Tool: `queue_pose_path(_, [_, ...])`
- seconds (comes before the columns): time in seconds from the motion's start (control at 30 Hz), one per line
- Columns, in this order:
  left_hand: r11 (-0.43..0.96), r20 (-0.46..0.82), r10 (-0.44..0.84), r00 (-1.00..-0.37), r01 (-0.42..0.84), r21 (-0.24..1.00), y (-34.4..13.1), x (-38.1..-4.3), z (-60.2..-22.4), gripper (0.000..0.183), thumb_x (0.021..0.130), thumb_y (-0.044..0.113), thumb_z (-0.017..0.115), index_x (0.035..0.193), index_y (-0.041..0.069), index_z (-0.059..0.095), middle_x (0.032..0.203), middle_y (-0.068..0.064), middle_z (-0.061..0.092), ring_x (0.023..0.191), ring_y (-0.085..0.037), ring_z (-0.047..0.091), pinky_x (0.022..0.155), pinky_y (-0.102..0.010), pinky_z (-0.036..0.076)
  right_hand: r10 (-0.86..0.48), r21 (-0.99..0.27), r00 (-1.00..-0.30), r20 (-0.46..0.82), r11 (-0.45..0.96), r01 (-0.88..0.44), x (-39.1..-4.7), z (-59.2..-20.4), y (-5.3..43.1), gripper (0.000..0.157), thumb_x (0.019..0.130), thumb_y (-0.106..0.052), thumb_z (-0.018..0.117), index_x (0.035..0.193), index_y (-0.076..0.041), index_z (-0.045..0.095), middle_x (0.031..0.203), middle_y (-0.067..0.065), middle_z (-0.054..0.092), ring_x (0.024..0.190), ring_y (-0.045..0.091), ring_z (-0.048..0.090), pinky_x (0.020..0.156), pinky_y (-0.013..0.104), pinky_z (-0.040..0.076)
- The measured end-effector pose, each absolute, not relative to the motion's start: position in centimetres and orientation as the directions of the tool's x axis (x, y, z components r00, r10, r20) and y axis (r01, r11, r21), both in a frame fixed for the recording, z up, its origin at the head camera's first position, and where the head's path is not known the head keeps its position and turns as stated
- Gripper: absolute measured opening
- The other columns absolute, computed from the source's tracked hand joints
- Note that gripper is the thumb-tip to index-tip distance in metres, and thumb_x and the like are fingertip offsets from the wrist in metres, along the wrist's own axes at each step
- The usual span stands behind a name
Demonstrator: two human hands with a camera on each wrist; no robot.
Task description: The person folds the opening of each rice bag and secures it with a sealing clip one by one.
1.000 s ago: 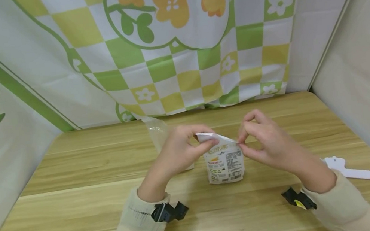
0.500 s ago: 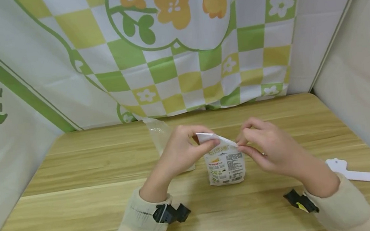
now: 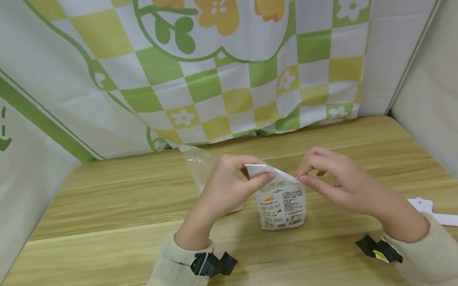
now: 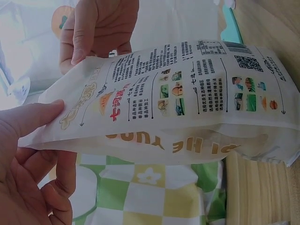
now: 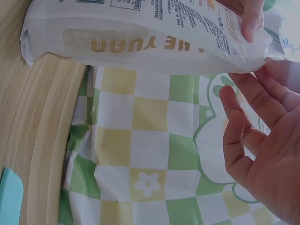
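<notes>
A white printed bag (image 3: 281,205) stands upright on the wooden table, with text, small pictures and a barcode on its face. Its top edge is folded and slants down toward the right. My left hand (image 3: 226,183) pinches the upper left of the bag between thumb and fingers. At the opposite top corner my right hand (image 3: 337,180) pinches the edge with thumb and index finger, its other fingers curled loosely. In the left wrist view the bag (image 4: 187,89) lies across the picture, gold letters showing on its side. The bag's inside is hidden.
A clear plastic bag (image 3: 196,162) with a pale lower edge lies behind my left hand, partly covered by it. To the right, a flat white tool with a handle (image 3: 451,220) lies beside my right wrist. A checked green-and-yellow cloth (image 3: 237,100) hangs behind the table.
My right hand has lowered slightly and its raised fingers have come down, still pinching the corner. The bag's right top edge sits a little lower. My left hand keeps its grip.
</notes>
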State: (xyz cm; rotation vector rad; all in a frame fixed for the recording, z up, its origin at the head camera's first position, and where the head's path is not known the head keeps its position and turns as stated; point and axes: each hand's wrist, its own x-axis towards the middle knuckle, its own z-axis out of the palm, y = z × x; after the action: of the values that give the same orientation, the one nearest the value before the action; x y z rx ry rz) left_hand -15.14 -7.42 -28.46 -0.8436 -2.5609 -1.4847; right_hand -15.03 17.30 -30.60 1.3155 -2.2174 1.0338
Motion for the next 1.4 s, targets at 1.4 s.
queue_pose_path(1.4, [0.353, 0.332, 0.355, -0.874, 0.454, 0.818, -6.9, -15.1, -29.0, 0.003, 0.085, 0.01, 0.076, 0.088, 0.01, 0.078, 0.08, -0.002, 0.072, 0.071, -0.012, 0.055, 0.058, -0.023, 0.043, -0.472, -0.603, -0.737, 0.484, 0.431, -0.671, -14.9, -31.3, 16.0, 0.018, 0.087, 0.0, 0.072, 0.088, -0.017, 0.066, 0.087, -0.007, 0.063, 0.084, 0.008, 0.053, 0.066, 0.025, 0.045])
